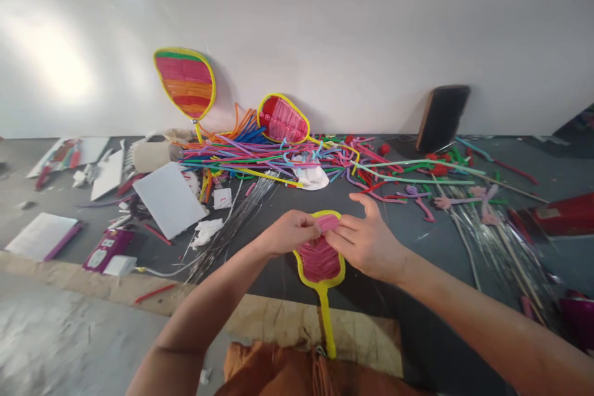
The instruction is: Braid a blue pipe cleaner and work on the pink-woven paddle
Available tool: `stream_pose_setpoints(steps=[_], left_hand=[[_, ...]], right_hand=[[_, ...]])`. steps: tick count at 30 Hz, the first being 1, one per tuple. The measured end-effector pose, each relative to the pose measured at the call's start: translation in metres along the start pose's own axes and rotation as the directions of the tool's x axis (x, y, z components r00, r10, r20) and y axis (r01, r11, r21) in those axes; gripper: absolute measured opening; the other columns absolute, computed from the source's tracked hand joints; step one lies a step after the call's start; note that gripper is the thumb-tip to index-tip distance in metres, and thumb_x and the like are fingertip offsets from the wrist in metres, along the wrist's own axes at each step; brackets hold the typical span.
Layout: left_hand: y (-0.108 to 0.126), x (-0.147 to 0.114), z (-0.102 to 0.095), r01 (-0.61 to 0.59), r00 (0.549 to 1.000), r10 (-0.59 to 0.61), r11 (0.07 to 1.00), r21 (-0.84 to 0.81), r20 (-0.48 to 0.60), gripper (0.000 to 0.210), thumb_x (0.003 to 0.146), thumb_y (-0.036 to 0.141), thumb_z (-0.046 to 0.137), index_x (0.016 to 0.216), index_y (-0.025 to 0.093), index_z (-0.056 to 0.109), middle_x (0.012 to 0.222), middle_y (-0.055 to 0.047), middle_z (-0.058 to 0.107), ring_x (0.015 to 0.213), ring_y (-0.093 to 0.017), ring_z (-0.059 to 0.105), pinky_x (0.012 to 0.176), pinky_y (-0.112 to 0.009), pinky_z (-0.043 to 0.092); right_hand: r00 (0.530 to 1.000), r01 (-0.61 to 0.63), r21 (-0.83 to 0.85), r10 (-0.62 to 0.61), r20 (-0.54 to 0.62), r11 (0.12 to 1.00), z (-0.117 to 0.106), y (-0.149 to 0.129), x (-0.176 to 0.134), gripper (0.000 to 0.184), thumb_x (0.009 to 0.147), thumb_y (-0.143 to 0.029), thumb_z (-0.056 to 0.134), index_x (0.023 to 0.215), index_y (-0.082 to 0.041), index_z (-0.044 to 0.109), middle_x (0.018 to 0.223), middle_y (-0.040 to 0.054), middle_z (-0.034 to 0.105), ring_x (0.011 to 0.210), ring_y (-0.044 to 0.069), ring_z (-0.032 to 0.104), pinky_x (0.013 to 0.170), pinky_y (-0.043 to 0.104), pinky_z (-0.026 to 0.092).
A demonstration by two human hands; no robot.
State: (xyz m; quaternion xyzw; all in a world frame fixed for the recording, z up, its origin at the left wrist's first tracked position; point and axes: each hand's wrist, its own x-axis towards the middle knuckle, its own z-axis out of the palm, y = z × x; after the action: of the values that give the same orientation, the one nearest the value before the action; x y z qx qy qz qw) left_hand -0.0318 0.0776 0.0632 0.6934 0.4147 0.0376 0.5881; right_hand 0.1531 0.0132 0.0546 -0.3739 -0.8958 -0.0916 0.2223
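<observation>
A small hand fan (320, 263) with a pink striped face, a yellow fuzzy rim and a yellow handle lies in front of me, its handle pointing toward my body. Over its upper part, my left hand (293, 232) pinches one end of a short pink strip (328, 223). My right hand (364, 240) has curled fingers at the strip's other end, with one digit raised away. Whether the strip touches the fan's face is hidden by my fingers.
A pile of coloured pipe cleaners (260, 154) spreads along the back. Two finished-looking fans, a striped one (185, 83) and a pink one (284, 119), lean near the white wall. A phone (443, 117) stands at right. White cards (167, 200) and silver strands (232, 223) lie left.
</observation>
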Motion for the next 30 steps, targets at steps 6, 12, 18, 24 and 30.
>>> stream_pose_setpoints(steps=[6,12,18,24,30], left_hand=[[-0.001,0.000,0.006,-0.106,0.949,0.147,0.982,0.156,-0.281,0.017,0.077,0.035,0.063,0.079,0.018,0.067,0.075,0.001,0.066,0.072,-0.014,0.057,0.069,-0.026,0.041],[-0.006,-0.012,0.016,-0.254,0.718,0.629,0.634,0.730,-0.297,0.016,0.089,0.029,0.056,0.085,0.025,0.071,0.083,0.000,0.073,0.095,-0.020,0.058,0.101,-0.046,0.021],[0.000,-0.011,0.013,-0.202,0.828,0.518,0.630,0.750,-0.212,0.016,0.088,0.025,0.054,0.082,0.020,0.068,0.081,-0.003,0.071,0.104,-0.024,0.054,0.099,-0.048,0.025],[0.004,-0.004,0.003,-0.156,0.978,0.201,0.875,0.458,-0.050,0.024,0.085,0.022,0.044,0.072,0.018,0.063,0.078,-0.001,0.064,0.084,-0.016,0.058,0.073,-0.025,0.043],[0.006,-0.009,0.007,-0.241,0.889,0.432,0.722,0.648,-0.152,0.014,0.075,0.012,0.055,0.082,0.019,0.065,0.088,-0.003,0.068,0.098,-0.020,0.056,0.088,-0.037,0.038]], right_hand=[[0.993,-0.118,0.068,0.118,0.001,0.991,0.004,0.005,-0.004,0.025,0.088,-0.011,0.046,0.070,-0.018,0.061,0.055,-0.0033,0.060,0.059,0.011,0.051,0.102,0.048,0.022],[0.980,-0.200,0.174,0.197,0.038,0.964,0.007,0.010,-0.005,0.019,0.089,-0.019,0.050,0.076,-0.017,0.064,0.058,-0.0022,0.063,0.056,0.010,0.053,0.099,0.044,0.025],[0.993,-0.116,0.019,0.117,-0.017,0.993,0.007,0.007,-0.003,0.026,0.088,-0.011,0.046,0.069,-0.017,0.062,0.054,-0.0032,0.059,0.057,0.011,0.049,0.101,0.049,0.023],[0.996,-0.093,-0.026,0.093,0.002,0.995,0.002,0.003,-0.001,0.030,0.088,-0.007,0.043,0.066,-0.018,0.061,0.053,-0.0029,0.057,0.058,0.011,0.048,0.102,0.051,0.021],[0.953,-0.296,0.297,0.259,0.158,0.908,-0.001,0.012,-0.001,0.015,0.090,-0.020,0.051,0.086,-0.019,0.066,0.063,-0.0018,0.066,0.060,0.011,0.056,0.098,0.044,0.024]])
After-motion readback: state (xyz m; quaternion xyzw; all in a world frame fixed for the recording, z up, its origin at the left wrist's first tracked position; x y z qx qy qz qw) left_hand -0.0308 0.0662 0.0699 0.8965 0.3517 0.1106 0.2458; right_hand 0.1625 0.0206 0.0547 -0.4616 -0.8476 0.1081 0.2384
